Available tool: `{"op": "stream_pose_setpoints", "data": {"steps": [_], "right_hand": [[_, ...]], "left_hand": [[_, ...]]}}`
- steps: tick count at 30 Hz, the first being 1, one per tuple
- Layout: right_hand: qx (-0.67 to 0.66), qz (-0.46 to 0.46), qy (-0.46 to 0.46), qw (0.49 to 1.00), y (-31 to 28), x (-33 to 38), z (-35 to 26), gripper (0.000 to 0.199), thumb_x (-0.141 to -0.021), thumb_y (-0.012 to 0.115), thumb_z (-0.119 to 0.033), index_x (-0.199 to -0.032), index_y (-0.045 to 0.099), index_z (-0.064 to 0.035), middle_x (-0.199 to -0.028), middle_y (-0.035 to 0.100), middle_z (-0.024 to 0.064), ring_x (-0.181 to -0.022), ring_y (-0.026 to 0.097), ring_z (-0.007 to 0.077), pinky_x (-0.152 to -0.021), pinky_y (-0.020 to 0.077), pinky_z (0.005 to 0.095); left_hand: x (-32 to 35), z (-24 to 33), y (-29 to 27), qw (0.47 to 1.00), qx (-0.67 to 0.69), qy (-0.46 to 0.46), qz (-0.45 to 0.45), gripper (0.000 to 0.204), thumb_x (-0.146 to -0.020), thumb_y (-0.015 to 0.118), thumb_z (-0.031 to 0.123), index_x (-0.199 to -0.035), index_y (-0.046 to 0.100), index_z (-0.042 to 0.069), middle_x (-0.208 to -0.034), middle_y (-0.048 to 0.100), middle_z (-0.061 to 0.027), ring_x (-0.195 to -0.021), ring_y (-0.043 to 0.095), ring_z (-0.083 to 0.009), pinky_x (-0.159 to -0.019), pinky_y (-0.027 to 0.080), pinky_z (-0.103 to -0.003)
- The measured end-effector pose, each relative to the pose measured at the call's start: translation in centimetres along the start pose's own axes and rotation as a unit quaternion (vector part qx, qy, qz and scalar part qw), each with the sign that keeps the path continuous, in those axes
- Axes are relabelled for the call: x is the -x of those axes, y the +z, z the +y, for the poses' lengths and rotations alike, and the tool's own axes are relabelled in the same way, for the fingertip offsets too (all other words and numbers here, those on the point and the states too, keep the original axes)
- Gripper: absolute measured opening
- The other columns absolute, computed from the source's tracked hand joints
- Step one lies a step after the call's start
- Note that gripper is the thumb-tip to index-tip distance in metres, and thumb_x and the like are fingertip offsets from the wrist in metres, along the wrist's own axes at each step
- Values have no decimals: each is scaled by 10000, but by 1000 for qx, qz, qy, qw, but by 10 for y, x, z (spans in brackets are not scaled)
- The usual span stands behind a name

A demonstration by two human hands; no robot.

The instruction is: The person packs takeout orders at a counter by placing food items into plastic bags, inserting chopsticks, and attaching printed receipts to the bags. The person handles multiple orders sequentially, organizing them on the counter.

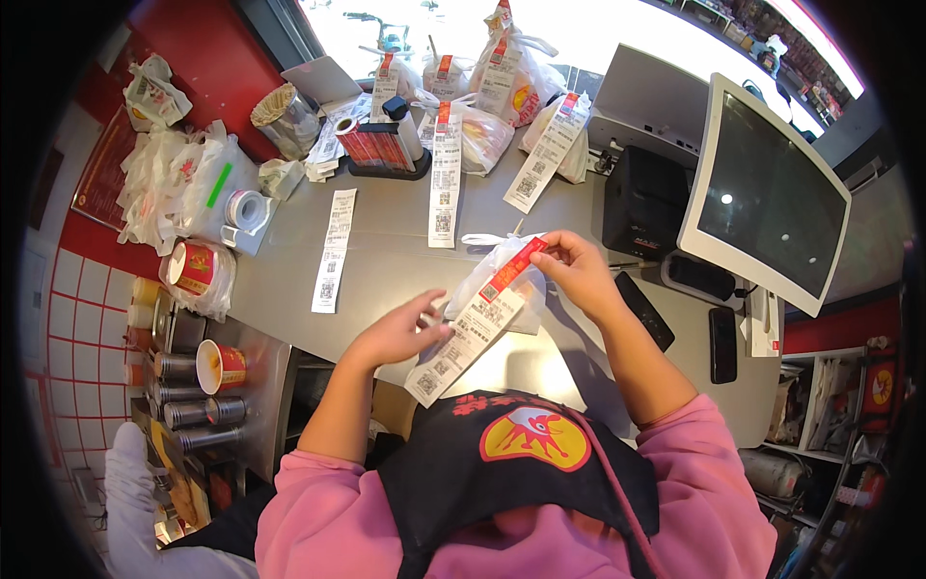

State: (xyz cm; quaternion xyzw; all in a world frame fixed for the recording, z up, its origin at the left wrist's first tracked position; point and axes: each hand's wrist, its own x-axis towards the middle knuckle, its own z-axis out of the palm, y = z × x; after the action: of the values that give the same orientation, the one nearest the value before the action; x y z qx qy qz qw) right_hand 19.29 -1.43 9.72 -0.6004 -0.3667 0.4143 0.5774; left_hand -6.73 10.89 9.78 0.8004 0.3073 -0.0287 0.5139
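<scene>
On the counter in front of me stands a white plastic bag point(470, 292) with knotted handles and a straw poking from its top. A long white receipt point(470, 343) slants across the bag, and a red label point(515, 268) covers its upper end. My right hand point(577, 273) pinches the label's upper right corner between thumb and fingers. At the receipt's left edge is my left hand point(397, 331), its fingers spread and gripping nothing. Its thumb tip comes up to the paper; whether it touches, I cannot tell. The bag's contents are mostly hidden.
Several bagged orders with receipts stand at the back, including one bag point(480, 138). A separate receipt point(334, 253) lies on the counter point(386, 261). The monitor point(767, 183), black box point(648, 203) and phone point(722, 345) are right. Stacked plastic bags point(174, 188) and a paper cup point(221, 367) are left.
</scene>
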Motion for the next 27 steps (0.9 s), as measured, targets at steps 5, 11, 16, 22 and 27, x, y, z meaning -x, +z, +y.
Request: {"op": "stream_pose_setpoints", "data": {"steps": [5,11,16,22,27], "right_hand": [[-120,-55,4,991,-6,6,15,148,-850,627,-16,-989,578,-24,-950,611,42,-893,561,88,-803,449,216],[-118,-169,-122,971,-15,26,-10,119,-811,647,26,-909,592,-14,-1026,603,97,-967,564,151,-826,463,275],[-70,-174,-142,972,-16,26,-24,120,-740,698,2,-812,608,-33,-941,646,90,-919,600,211,-833,456,310],[-172,-86,-54,980,4,22,-1,100,-826,648,-12,-906,589,-25,-1070,590,100,-961,570,167,-857,440,293],[-207,36,2,978,13,24,13,140,-864,613,-12,-990,553,-9,-1117,577,91,-906,577,117,-835,461,253]], "left_hand": [[-104,36,-4,981,-62,81,165,397,-912,542,336,-1163,582,31,-1072,589,-128,-965,579,-242,-843,458,-336],[-193,46,7,972,-211,-77,-62,593,-826,584,548,-949,655,-28,-833,650,-176,-845,621,-308,-794,473,-367],[-183,41,9,970,-70,-102,-210,473,-767,714,457,-856,639,-2,-777,622,-60,-738,540,-129,-668,446,-261],[-138,49,20,969,154,-32,-191,245,-758,699,80,-958,572,18,-821,578,-11,-746,517,-89,-666,420,-228],[-112,57,24,977,163,7,-135,183,-777,652,40,-916,534,52,-758,501,19,-690,433,-57,-594,373,-220]]}}
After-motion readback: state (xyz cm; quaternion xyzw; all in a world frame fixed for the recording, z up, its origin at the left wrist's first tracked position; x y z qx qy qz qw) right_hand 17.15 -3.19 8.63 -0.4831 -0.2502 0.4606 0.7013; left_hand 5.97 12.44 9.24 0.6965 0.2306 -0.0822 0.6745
